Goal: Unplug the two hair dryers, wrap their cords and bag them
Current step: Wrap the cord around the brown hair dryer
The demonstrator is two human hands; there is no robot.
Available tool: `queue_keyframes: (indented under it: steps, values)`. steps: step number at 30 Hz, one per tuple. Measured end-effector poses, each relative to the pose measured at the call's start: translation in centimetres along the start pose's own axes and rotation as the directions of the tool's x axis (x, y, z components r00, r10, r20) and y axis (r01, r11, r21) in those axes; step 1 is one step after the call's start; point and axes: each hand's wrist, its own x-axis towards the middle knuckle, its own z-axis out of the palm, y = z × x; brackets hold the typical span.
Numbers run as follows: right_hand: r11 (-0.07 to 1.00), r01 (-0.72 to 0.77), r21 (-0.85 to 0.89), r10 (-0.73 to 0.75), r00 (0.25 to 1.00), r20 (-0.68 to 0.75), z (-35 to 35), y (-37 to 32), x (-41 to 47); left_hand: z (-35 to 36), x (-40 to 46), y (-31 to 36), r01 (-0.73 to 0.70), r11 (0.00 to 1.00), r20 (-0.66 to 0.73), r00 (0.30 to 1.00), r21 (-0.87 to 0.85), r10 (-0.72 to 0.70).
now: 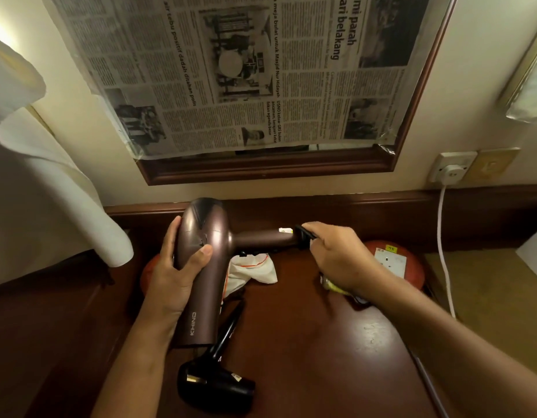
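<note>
Holding the brown hair dryer (pixel 200 267) above the dark wooden counter (pixel 321 342), my left hand (pixel 176 267) wraps its barrel, thumb across the top. My right hand (pixel 336 254) has its grip closed on the black cord (pixel 304 236) at the end of the dryer's handle. Below, a black hair dryer (pixel 216 384) lies on the counter near its front edge. A white drawstring bag (pixel 255 270) sits crumpled on the counter just behind the brown dryer; I cannot tell what it contains. On the wall to the right, a white plug (pixel 452 173) sits in a socket (pixel 451 165), its white cable (pixel 443 251) hanging down.
</note>
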Motion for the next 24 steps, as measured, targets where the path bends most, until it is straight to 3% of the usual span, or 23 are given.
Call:
queue_keyframes:
  steps: [7, 10, 14, 17, 20, 24]
  values:
    - [0.976, 0.022, 0.215, 0.035, 0.965, -0.259, 4.0, 0.7, -2.2, 0.1, -0.4, 0.0, 0.002, 1.0, -0.066, 0.998, -0.005, -0.002]
    - [0.952, 0.044, 0.302, 0.046, 0.957, -0.285, 4.6, 0.9, -2.6, 0.0, -0.7, 0.4, 0.011, 1.0, -0.06, 0.998, -0.015, -0.012]
    - [0.9, -0.002, 0.436, 0.082, 0.983, -0.164, 5.6, 1.2, -2.5, -0.3, -0.6, 0.7, 0.043, 0.998, -0.071, 0.996, -0.044, -0.046]
    - [0.679, -0.054, 0.732, 0.07, 0.998, 0.009, 6.3, 1.6, -2.8, -0.3, -0.6, 0.6, 0.079, 0.994, -0.063, 0.994, -0.081, -0.084]
    - [0.499, -0.084, 0.863, -0.007, 0.995, 0.1, 6.6, 2.0, -3.2, -0.7, -0.7, 0.6, 0.116, 0.987, -0.034, 0.992, -0.108, -0.121]
    - [0.519, -0.177, 0.836, 0.047, 0.983, 0.179, 6.9, 2.8, -3.6, -1.0, -0.9, 0.4, 0.131, 0.985, -0.009, 0.991, -0.116, -0.132]
